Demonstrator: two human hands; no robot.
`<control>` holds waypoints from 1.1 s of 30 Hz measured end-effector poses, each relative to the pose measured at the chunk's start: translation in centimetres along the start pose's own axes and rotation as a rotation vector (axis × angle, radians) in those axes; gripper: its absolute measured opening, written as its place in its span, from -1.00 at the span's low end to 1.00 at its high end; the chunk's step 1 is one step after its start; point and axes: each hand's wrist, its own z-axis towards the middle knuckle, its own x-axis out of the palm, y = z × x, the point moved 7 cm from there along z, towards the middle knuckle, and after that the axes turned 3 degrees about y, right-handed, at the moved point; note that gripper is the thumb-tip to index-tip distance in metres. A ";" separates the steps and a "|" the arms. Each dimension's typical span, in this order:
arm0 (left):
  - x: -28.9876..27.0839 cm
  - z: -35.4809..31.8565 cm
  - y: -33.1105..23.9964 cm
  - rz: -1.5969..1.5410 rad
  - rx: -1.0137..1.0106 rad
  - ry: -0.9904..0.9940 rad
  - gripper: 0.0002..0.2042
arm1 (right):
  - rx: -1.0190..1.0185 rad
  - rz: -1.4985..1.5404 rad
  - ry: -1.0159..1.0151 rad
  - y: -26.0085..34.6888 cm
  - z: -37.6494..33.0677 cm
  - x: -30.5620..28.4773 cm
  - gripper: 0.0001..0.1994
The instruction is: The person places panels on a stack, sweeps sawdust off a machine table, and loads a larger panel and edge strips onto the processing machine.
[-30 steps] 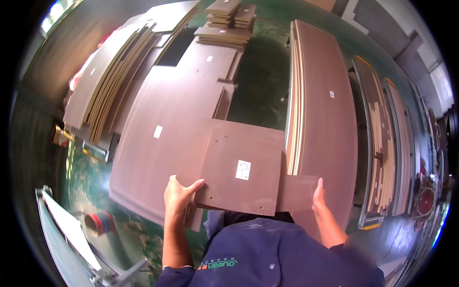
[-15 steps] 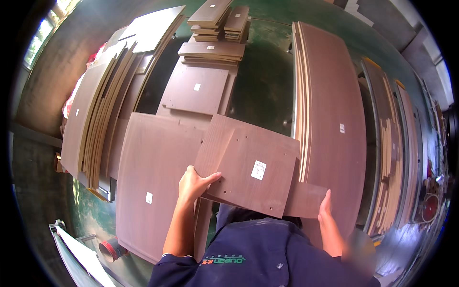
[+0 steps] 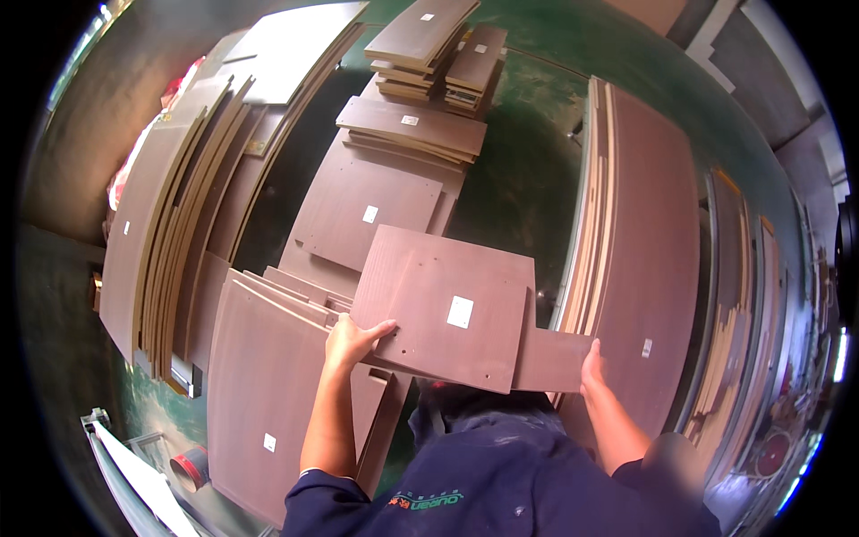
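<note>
A: The brown panel (image 3: 443,309), with a white sticker near its middle, is held flat in front of the person's chest, above the green floor (image 3: 528,179) and between the flat stacks on the left and the tall boards on the right.

B: Who has hold of it, and how?

A: Both hands. The left hand (image 3: 351,342) pinches the near left corner, thumb on top and the other fingers under the edge. The right hand (image 3: 591,369) presses against the right end of a narrower brown strip (image 3: 555,360) that sticks out from under the panel; whether its fingers curl beneath I cannot tell.

B: How would you expect it to handle?

A: Stiff, I'd judge. It shows no sag between the hands. It looks like laminated board, so fairly heavy for its thinness, with a smooth face that could slide against the strip below. The edges and corners seem the parts most likely to chip if knocked.

B: Best place to take it?

A: At opposite edges, wide apart, as now, fingers under and thumbs over, so both pieces stay clamped together.

B: What lies around it?

A: A large panel (image 3: 268,385) with stepped boards just to the left, more stacked panels (image 3: 412,125) farther off, long leaning boards (image 3: 170,215) at far left, and tall upright boards (image 3: 644,242) on the right.
</note>
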 end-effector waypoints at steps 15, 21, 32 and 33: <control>-2.4 24.6 3.1 -0.224 -0.213 0.098 -0.21 | -0.046 -0.525 -0.021 17.1 7.8 22.6 -0.19; -3.5 33.0 5.3 -0.184 -0.232 0.102 -0.18 | -0.022 -0.533 -0.066 19.0 8.6 30.3 -0.19; -5.3 41.4 9.0 -0.112 -0.155 0.118 -0.24 | 0.000 -0.267 -0.020 15.9 7.4 38.9 -0.27; -5.5 41.8 9.3 -0.085 -0.139 0.110 -0.29 | -0.002 -0.206 -0.004 15.2 7.2 39.2 -0.28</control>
